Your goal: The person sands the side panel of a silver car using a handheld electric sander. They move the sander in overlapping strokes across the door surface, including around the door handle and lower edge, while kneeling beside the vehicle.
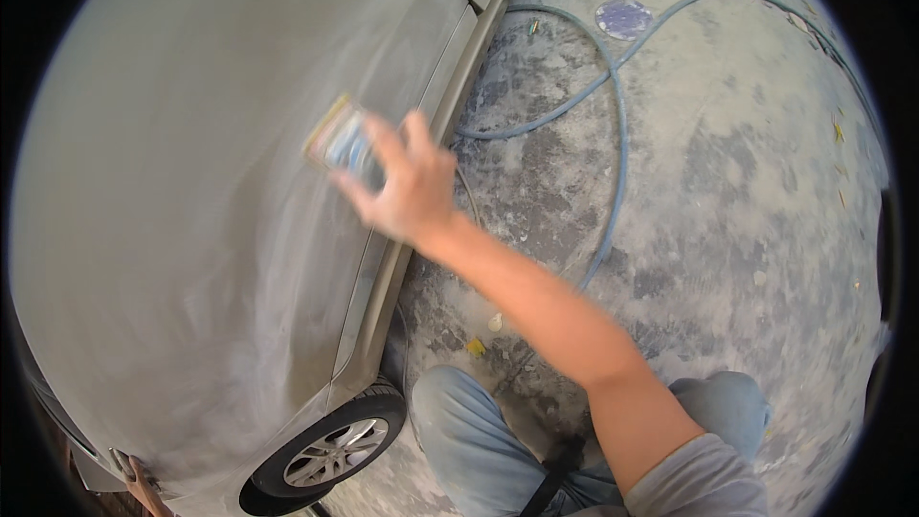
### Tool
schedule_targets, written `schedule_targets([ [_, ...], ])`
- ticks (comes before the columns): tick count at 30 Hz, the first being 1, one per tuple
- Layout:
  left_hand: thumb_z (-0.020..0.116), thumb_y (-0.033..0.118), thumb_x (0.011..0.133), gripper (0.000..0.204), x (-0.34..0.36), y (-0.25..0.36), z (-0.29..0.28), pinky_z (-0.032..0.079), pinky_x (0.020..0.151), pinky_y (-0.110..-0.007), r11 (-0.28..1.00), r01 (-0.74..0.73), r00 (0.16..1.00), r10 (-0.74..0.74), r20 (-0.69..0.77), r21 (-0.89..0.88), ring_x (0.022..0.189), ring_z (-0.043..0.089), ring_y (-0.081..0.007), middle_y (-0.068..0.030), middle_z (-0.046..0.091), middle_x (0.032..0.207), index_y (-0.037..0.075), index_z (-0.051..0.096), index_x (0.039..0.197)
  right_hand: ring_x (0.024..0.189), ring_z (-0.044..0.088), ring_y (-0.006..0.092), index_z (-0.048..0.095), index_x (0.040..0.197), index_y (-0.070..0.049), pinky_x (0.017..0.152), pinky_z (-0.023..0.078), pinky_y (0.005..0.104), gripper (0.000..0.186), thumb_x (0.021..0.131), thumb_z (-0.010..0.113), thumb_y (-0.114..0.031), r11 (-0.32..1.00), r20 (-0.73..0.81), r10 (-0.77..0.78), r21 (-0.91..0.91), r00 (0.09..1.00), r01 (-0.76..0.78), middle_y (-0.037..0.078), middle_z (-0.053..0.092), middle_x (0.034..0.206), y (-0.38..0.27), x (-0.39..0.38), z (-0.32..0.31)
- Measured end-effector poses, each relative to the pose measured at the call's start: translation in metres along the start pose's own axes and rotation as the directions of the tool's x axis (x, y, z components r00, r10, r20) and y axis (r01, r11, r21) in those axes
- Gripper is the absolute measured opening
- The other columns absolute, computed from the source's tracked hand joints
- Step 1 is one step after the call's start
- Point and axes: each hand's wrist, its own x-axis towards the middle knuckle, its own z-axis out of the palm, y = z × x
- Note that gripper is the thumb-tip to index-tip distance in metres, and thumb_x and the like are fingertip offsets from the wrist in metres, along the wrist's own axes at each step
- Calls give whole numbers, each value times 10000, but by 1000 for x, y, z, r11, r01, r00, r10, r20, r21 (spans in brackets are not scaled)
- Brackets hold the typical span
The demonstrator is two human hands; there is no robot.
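My right hand [407, 177] reaches out over a grey-beige car panel [220, 182] and grips a flat rectangular sanding block [347, 142]. The block has a yellowish edge and a blue-and-white top; motion blurs both it and my fingers. My thumb lies along its lower side, with the fingers on the side nearer the sill. Pale dust and cloudy smears cover the panel around the block. Whether its underside touches the panel is hidden. My left hand does not show. A small hand [140, 479] at the lower left rim of the car seems to be another person's.
Below the panel runs the car's sill [385, 311], leading to a wheel [330, 450] near my left knee. A blue-grey hose [620, 163] loops across the dusty concrete floor [737, 220]. A round sanding disc [623, 19] lies beside it. My bent knees [469, 431] frame the bottom.
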Motion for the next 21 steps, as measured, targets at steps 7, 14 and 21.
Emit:
schedule_targets([
  [7, 743, 489, 1027, 639, -8, 15, -13, 499, 905, -363, 987, 160, 985, -161, 59, 22, 1005, 620, -196, -80, 724, 1137, -61, 693, 1348, 1094, 734, 362, 690, 1175, -82, 928, 563, 516, 479, 860, 870, -396, 963, -164, 243, -78, 956, -258, 187, 752, 1172, 76, 111, -12],
  [14, 764, 566, 987, 743, 3, -12, -17, 498, 934, -360, 988, 147, 988, -149, 28, 48, 1022, 630, -202, -85, 733, 1133, -52, 685, 1392, 943, 707, 317, 707, 1233, -52, 805, 582, 438, 616, 795, 927, -424, 992, -144, -101, -92, 985, 88, 153, 692, 1092, 34, 48, 8],
  [21, 761, 629, 958, 798, 18, -31, -9, 526, 850, -341, 982, 92, 992, -76, -104, 163, 1010, 667, -168, -95, 753, 1211, -28, 710, 1407, 658, 608, 266, 658, 1289, -89, 500, 536, 373, 671, 738, 935, -353, 988, -108, -127, 72, 986, 135, 120, 548, 948, -62, -85, 38],
])
